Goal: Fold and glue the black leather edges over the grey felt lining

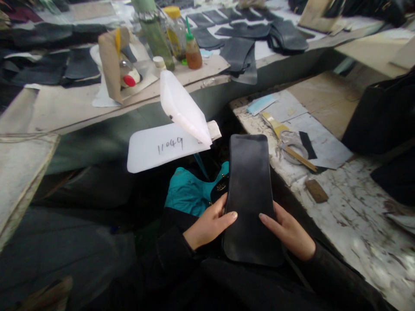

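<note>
A long black leather panel (249, 190) with rounded corners stands over my lap, held by both hands at its lower end. My left hand (209, 224) grips its left edge, thumb across the front. My right hand (290, 231) grips the right edge, thumb on the face too. Behind the panel lie a teal cloth (191, 192) and a white plastic template (155, 149) marked with handwritten numbers, with a second white piece (181, 108) leaning over it.
A worn white worktable (350, 216) on my right carries scissors (292, 144), a wooden-handled tool and paper scraps. The bench (74, 108) across holds bottles (177, 32), a brown squeeze bottle (193, 49) and several dark leather cut pieces (259, 32). A black bag (384, 112) stands at far right.
</note>
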The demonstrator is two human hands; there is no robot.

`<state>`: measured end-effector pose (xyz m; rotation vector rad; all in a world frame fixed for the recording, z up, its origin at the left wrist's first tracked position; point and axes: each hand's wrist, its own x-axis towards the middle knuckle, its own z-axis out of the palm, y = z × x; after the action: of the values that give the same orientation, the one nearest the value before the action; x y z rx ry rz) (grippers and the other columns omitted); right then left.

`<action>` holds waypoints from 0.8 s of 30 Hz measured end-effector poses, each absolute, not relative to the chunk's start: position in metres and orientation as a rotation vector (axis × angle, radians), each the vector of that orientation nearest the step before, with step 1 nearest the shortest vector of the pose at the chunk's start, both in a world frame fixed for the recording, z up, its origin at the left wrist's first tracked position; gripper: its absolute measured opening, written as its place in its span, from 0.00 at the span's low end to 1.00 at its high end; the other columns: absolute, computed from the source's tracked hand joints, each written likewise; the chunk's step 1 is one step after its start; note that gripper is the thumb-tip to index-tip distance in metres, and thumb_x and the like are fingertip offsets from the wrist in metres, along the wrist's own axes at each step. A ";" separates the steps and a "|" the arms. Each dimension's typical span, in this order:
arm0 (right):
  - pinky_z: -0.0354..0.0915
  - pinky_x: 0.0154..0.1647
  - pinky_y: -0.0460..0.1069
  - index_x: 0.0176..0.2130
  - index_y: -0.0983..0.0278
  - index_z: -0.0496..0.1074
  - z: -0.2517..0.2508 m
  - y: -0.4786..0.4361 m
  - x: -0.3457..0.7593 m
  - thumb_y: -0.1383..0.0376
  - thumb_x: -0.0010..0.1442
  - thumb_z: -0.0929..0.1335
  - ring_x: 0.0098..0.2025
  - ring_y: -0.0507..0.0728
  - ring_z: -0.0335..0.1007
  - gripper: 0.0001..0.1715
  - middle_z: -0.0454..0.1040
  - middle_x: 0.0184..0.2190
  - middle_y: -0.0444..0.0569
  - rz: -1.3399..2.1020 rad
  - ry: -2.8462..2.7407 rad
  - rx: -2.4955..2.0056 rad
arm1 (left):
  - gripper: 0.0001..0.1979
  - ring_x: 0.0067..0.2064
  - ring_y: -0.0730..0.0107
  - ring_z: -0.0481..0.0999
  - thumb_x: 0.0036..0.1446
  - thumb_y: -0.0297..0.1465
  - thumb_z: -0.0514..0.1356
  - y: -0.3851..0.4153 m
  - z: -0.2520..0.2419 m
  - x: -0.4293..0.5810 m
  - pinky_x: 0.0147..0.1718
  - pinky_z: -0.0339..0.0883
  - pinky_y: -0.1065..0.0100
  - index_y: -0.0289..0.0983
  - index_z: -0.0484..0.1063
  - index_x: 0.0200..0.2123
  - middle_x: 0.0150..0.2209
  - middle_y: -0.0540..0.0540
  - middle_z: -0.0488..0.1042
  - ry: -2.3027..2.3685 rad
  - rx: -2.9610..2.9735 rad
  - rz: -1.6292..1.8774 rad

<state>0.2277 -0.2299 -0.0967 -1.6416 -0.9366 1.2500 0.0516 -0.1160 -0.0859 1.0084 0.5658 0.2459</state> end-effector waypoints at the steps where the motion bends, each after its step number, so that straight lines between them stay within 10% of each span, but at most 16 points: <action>1: 0.60 0.53 0.53 0.56 0.64 0.54 -0.095 -0.235 0.228 0.54 0.53 0.66 0.53 0.59 0.59 0.36 0.61 0.53 0.52 1.244 -0.965 -1.651 | 0.31 0.56 0.58 0.61 0.52 0.29 0.57 -0.116 -0.083 0.046 0.52 0.59 0.60 0.40 0.50 0.59 0.57 0.43 0.59 0.540 1.023 0.206; 8: 0.49 0.60 0.56 0.61 0.63 0.43 -0.094 -0.255 0.221 0.58 0.54 0.66 0.59 0.59 0.47 0.42 0.50 0.59 0.52 1.238 -1.086 -1.630 | 0.32 0.57 0.58 0.60 0.50 0.28 0.58 -0.124 -0.080 0.032 0.54 0.55 0.60 0.39 0.51 0.58 0.59 0.44 0.57 0.592 1.320 0.158; 14: 0.57 0.55 0.54 0.60 0.63 0.44 -0.100 -0.243 0.226 0.57 0.56 0.64 0.56 0.59 0.55 0.38 0.56 0.56 0.53 1.245 -1.082 -1.596 | 0.24 0.55 0.60 0.62 0.52 0.31 0.57 -0.131 -0.089 0.046 0.55 0.55 0.61 0.37 0.59 0.54 0.55 0.44 0.63 0.703 1.185 0.300; 20: 0.63 0.29 0.50 0.60 0.70 0.44 -0.117 -0.187 0.267 0.49 0.52 0.63 0.27 0.54 0.63 0.47 0.64 0.27 0.45 0.772 -1.206 -2.047 | 0.24 0.54 0.60 0.64 0.52 0.29 0.58 -0.133 -0.090 0.047 0.53 0.58 0.61 0.37 0.59 0.53 0.54 0.43 0.64 0.607 1.028 0.281; 24: 0.61 0.30 0.50 0.60 0.74 0.47 -0.125 -0.120 0.306 0.50 0.50 0.63 0.28 0.55 0.61 0.48 0.62 0.25 0.44 0.618 -1.215 -2.123 | 0.25 0.54 0.60 0.64 0.52 0.28 0.57 -0.132 -0.091 0.049 0.52 0.59 0.60 0.38 0.58 0.54 0.54 0.44 0.64 0.575 1.013 0.285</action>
<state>0.3059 -0.1198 -0.1248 -2.1231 -1.2147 0.6180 0.0487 -0.1320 -0.0908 1.0129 0.5750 0.2847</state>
